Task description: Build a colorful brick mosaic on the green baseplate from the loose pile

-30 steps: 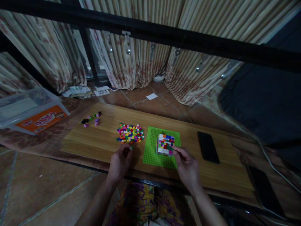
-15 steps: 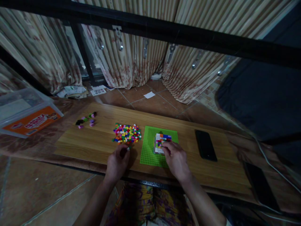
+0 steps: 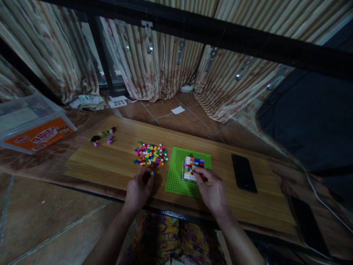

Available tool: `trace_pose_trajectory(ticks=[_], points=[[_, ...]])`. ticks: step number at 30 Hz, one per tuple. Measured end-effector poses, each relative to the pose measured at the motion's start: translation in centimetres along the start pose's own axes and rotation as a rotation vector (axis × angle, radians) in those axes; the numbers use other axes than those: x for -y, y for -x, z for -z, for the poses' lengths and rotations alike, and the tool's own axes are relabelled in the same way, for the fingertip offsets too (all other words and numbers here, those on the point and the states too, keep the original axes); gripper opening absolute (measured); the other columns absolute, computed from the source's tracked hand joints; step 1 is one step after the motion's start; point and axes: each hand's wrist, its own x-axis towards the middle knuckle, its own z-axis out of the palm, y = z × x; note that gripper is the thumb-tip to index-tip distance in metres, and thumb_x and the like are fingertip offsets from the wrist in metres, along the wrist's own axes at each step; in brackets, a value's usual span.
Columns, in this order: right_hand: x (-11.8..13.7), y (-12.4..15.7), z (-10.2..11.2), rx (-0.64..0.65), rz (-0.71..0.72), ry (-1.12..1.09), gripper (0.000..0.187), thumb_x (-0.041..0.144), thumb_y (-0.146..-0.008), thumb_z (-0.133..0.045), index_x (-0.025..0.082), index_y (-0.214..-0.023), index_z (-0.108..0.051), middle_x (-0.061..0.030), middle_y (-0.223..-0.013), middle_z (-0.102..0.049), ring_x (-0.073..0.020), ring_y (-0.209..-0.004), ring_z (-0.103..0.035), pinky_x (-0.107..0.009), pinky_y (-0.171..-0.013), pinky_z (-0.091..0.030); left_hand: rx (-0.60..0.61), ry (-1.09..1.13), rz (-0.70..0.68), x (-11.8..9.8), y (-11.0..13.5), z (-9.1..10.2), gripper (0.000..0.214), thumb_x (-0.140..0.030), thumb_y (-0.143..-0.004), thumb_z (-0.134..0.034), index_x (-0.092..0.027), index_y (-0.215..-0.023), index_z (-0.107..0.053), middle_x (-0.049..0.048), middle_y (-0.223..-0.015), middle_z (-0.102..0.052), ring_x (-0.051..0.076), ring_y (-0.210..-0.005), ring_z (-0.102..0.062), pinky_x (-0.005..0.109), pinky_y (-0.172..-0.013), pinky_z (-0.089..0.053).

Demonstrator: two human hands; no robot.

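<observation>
Head view, from the left: a clear box with an orange label sits beside the long wooden board, whose long way runs left to right, its right end nearer the person. Little pink, green and black pieces lie near the board's far left corner. Next comes a flat pile of loose bricks in many colors. Just on the near side of it, the left hand has thumb and finger pinched on a tiny brick, close to the board's near edge. A strip of wood runs between the pile and the green plate. On that plate, near its middle, sits the brick block. It is squat, with no clear long side, and its sides run about the same way as the plate's. White bricks show at its near left, blue at its far right. The right hand reaches over the plate's near right part, its fingertips close together at the block's top; I cannot tell if they hold a brick. More wood lies between the plate and the black phone.
</observation>
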Motion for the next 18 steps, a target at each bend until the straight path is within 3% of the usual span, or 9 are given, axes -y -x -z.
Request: trace_pose_trajectory(ticks=[8,12,18], points=[[0.3,0.0,0.8,-0.064,-0.049,0.055,0.018,0.034,-0.084,-0.056,0.022,-0.092,-0.065,-0.0047,-0.090,-0.065,-0.0205,-0.087,-0.059,-0.035,-0.079,-0.046,-0.003,-0.004,0.010,-0.3,0.0,0.1,0.020,-0.036,-0.079,-0.054,-0.021,-0.093,-0.057,0.0007,-0.075,-0.066,0.016,-0.068,-0.064,0.024,-0.061,-0.046],[-0.2,-0.3,0.3,-0.126,-0.126,0.090,0.035,0.042,-0.078,-0.062,0.021,-0.107,-0.062,-0.0088,-0.106,-0.060,-0.0254,-0.103,-0.052,-0.042,-0.089,-0.042,-0.009,-0.006,0.005,-0.3,0.0,0.1,0.021,-0.037,-0.079,-0.055,-0.021,-0.093,-0.057,-0.0006,-0.071,-0.065,0.016,-0.064,-0.063,0.023,-0.059,-0.046],[-1.6,-0.8,-0.9,-0.130,-0.282,-0.081,0.047,0.043,-0.072,-0.067,0.019,-0.111,-0.060,-0.0100,-0.111,-0.059,-0.0260,-0.106,-0.053,-0.045,-0.094,-0.040,-0.023,-0.016,-0.007,-0.4,0.0,0.1,0.022,-0.037,-0.080,-0.053,-0.020,-0.093,-0.057,0.0003,-0.073,-0.065,0.015,-0.064,-0.063,0.023,-0.059,-0.046]])
